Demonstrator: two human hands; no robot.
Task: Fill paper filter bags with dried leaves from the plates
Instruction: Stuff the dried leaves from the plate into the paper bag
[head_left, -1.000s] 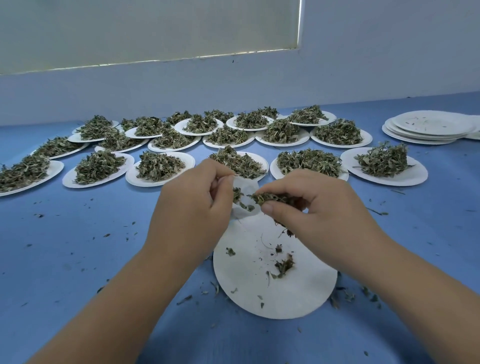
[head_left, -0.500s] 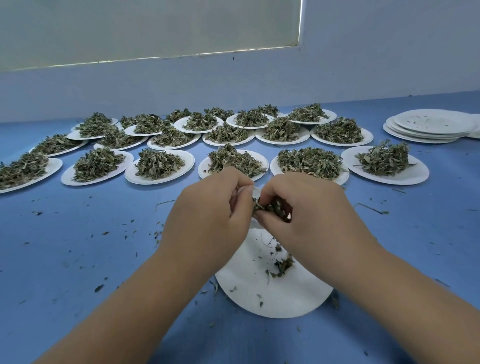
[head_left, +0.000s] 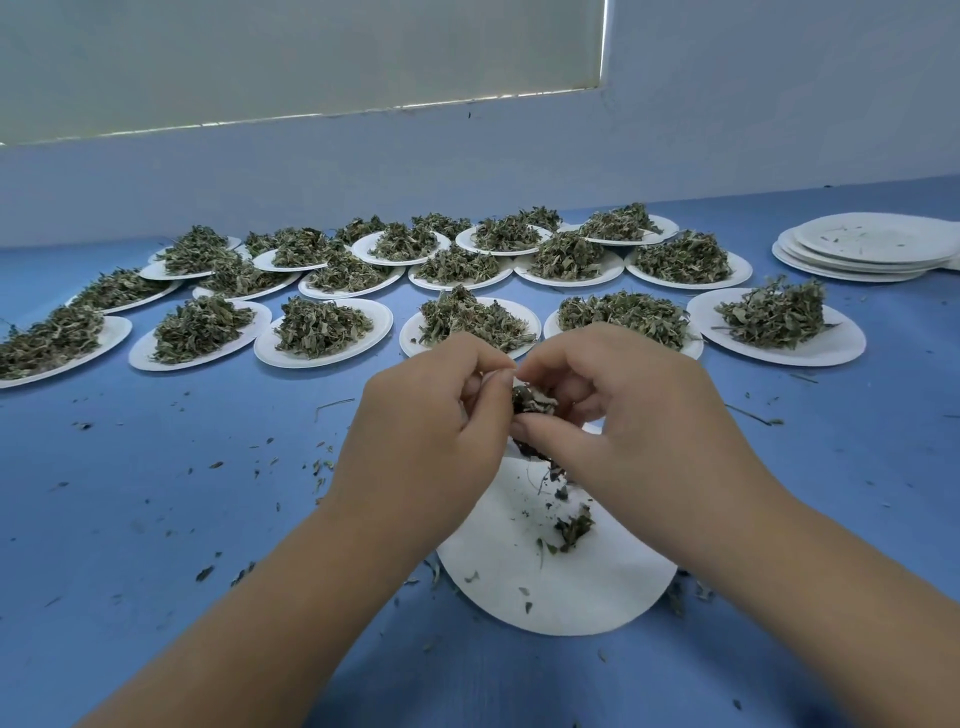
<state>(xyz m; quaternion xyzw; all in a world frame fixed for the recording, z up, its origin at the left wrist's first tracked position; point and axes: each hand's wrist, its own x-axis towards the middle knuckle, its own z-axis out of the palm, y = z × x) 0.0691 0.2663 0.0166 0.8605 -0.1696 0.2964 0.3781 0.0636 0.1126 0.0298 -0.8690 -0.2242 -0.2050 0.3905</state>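
Note:
My left hand and my right hand meet above a white paper plate at the near centre. Between their fingertips sits a clump of dried leaves. The left fingers pinch a small white paper filter bag, almost wholly hidden by the hands. My right thumb and fingers curl round the leaves at its mouth. A small remnant of leaves lies on the plate below. Several white plates heaped with dried leaves stand in rows behind.
A stack of bare white plates sits at the far right. Leaf crumbs lie scattered over the blue table. A pale wall runs behind the rows of plates.
Both hands have closed together above the plate. The right hand has brought its pinch of leaves left to the bag, which the fingers now cover.

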